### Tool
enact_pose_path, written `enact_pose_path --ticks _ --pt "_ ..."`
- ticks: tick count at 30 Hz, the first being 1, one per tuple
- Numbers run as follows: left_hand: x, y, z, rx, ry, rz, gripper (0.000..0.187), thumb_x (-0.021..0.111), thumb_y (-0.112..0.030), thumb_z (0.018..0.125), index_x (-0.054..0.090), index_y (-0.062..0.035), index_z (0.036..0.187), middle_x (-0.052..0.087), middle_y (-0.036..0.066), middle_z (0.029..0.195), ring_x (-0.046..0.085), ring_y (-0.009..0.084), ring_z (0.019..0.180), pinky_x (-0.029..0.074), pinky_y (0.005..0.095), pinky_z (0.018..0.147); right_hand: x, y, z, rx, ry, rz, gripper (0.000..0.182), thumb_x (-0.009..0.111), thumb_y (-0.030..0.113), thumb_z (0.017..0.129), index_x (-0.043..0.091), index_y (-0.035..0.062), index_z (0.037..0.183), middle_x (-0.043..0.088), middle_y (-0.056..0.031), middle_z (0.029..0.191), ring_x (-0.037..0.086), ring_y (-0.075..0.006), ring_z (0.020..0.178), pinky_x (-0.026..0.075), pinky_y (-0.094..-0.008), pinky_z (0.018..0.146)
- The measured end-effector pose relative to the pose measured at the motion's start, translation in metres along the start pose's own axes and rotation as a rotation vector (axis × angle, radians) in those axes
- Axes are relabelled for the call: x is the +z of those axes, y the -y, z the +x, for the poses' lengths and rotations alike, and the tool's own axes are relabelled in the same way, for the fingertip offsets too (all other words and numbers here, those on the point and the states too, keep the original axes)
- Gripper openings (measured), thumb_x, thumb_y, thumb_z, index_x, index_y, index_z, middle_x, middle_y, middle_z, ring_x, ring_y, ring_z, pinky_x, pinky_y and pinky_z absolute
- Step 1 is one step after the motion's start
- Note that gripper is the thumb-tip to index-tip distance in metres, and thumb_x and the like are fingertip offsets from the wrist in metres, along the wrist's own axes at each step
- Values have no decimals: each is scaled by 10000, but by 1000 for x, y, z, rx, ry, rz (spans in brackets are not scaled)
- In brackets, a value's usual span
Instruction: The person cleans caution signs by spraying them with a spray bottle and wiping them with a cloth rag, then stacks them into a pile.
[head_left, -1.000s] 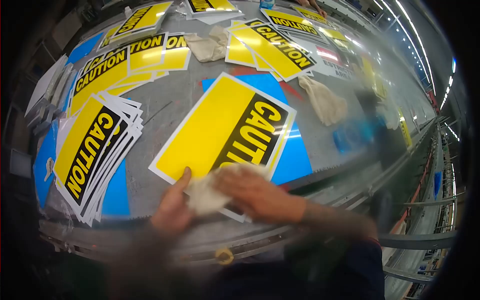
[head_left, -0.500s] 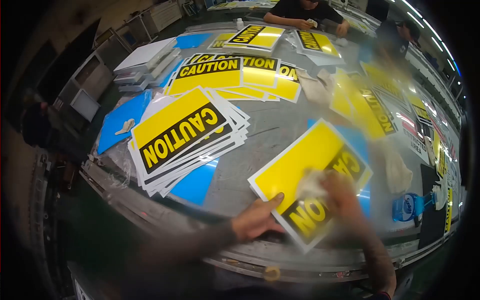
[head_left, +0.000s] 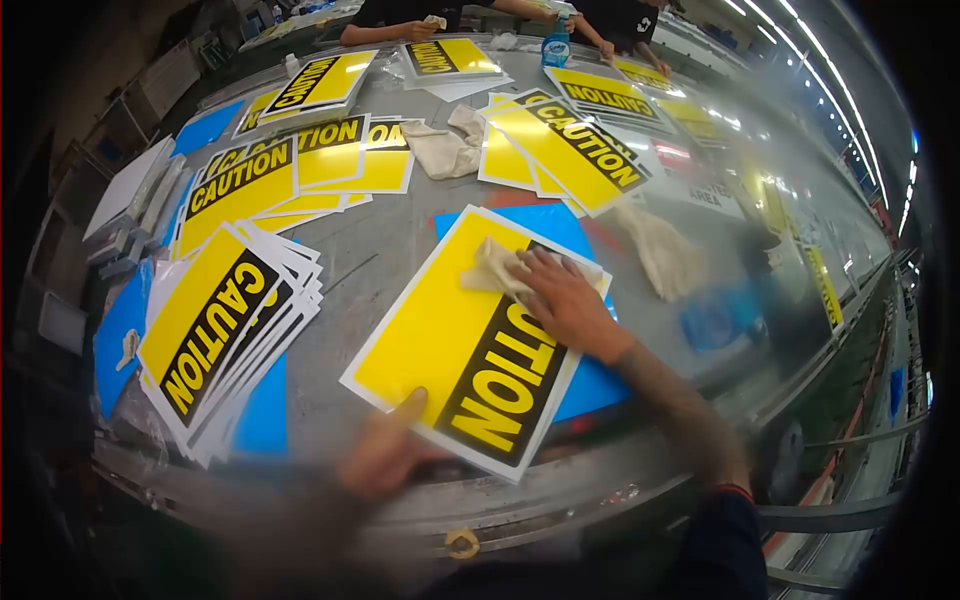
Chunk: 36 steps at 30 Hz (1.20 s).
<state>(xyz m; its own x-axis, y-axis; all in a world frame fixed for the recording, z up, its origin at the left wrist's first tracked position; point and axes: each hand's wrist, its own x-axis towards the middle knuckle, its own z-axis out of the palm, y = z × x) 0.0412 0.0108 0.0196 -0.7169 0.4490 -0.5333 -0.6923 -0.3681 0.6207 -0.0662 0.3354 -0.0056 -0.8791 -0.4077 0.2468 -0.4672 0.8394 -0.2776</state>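
Observation:
A yellow and black caution sign (head_left: 420, 330) with a white border lies partly over a blue sheet (head_left: 590, 390) near the table's front edge. My left hand (head_left: 385, 445), somewhat blurred, grips the sign's near edge, its thumb on top and its fingers out of sight below. My right hand (head_left: 570, 305) presses a crumpled off-white cloth (head_left: 495, 268) onto the sign's far part, covering some of the lettering. To the left is a fanned stack of caution signs (head_left: 215, 330).
More caution signs (head_left: 240, 185) lie farther back, some beside a beige cloth (head_left: 442, 150). Another cloth (head_left: 660, 250) and a blurred blue bottle (head_left: 715, 320) are at right. A blue spray bottle (head_left: 556, 45) stands near co-workers' hands at the back. White boxes (head_left: 130, 190) are stacked left.
The camera view has swung right, so the table's things appear farther left. My right hand has slid the cloth from the sign's middle toward its far edge. My left hand still holds the near edge.

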Motion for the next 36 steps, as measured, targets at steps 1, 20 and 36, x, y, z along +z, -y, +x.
enact_pose_path --ticks 1,20,36 --pt "2 0 -1 11 -10 7 522 482 -278 1169 361 28 1574 575 249 1505 678 402 1294 669 548 962 0 -11 13 8 -5 -55 505 572 257 1086 530 131 1574 493 -170 1654 382 -395 1576 298 -531 1286" --pt "-4 4 2 -43 -25 -127 496 520 -218 1158 367 3 1575 593 193 1481 680 346 1294 657 516 991 12 60 66 -183 -2 -15 420 615 168 1032 649 50 1434 654 -177 1488 561 -377 1432 428 -495 1213" --pt "-4 1 0 -45 -51 -68 512 540 -233 1151 361 -20 1580 575 209 1509 682 341 1301 659 537 988 23 72 53 -163 -12 -162 420 632 156 1033 630 105 1450 651 -120 1514 523 -284 1482 319 -576 1214"
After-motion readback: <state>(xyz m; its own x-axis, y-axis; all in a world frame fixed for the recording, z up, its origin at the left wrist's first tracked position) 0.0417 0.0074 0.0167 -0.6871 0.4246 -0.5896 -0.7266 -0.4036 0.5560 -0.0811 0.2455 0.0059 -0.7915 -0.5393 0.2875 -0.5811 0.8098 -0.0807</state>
